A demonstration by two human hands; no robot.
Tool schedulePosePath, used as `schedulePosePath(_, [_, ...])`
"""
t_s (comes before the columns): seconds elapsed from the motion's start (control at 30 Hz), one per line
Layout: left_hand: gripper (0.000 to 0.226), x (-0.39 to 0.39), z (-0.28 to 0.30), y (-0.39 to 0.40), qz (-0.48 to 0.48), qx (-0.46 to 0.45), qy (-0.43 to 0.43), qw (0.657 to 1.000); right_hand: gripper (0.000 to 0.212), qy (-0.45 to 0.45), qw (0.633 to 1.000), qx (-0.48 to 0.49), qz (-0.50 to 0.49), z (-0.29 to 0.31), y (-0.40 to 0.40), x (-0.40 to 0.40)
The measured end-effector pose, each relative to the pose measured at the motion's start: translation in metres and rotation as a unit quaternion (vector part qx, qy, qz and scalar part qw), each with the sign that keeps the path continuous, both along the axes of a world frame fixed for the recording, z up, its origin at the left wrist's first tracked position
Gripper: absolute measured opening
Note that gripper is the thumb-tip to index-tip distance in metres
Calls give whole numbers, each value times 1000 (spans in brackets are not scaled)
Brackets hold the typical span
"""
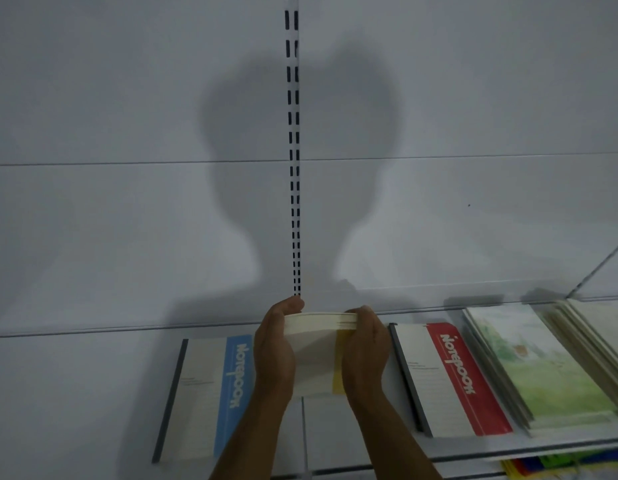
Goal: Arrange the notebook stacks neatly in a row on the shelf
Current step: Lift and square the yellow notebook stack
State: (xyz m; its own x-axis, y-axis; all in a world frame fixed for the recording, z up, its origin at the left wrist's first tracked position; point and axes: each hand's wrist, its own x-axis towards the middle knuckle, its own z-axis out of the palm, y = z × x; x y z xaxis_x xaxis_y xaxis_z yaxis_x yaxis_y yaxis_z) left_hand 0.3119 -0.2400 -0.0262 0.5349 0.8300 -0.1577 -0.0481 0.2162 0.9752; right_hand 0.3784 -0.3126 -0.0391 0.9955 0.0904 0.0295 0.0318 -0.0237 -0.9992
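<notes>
Now both hands, left hand (pixel 273 355) and right hand (pixel 364 351), fingers curled, grip the notebook stack (pixel 318 355), its long axis pointing away toward the shelf's back wall.

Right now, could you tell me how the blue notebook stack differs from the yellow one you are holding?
The blue notebook stack lies flat on the shelf, untouched; the yellow notebook stack is gripped between the left hand and right hand. The blue one's cover band is blue with lettering; the yellow one's is yellow, mostly hidden. Both have pale covers.
</notes>
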Motion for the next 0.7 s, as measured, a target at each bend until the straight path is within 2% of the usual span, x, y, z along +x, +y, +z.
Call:
schedulePosePath(0.17, [33,-3,-6,3,-6,25,11,1000,38,27,999,23,3,0,4,-2])
schedulePosePath(0.27, [35,-3,-6,9,1,6,-5,1000,39,22,999,38,9,0,7,-4])
schedulePosePath(0.4, [35,-3,-6,4,-17,-8,5,1000,39,58,998,39,-5,-1,3,-3])
schedulePosePath(0.57, [37,-3,-7,9,14,-15,-22,1000,37,29,999,33,16,1,8,-1])
schedulePosePath(0.7, [37,2,-10,4,-29,5,17,999,33,56,998,12,4,1,2,5])
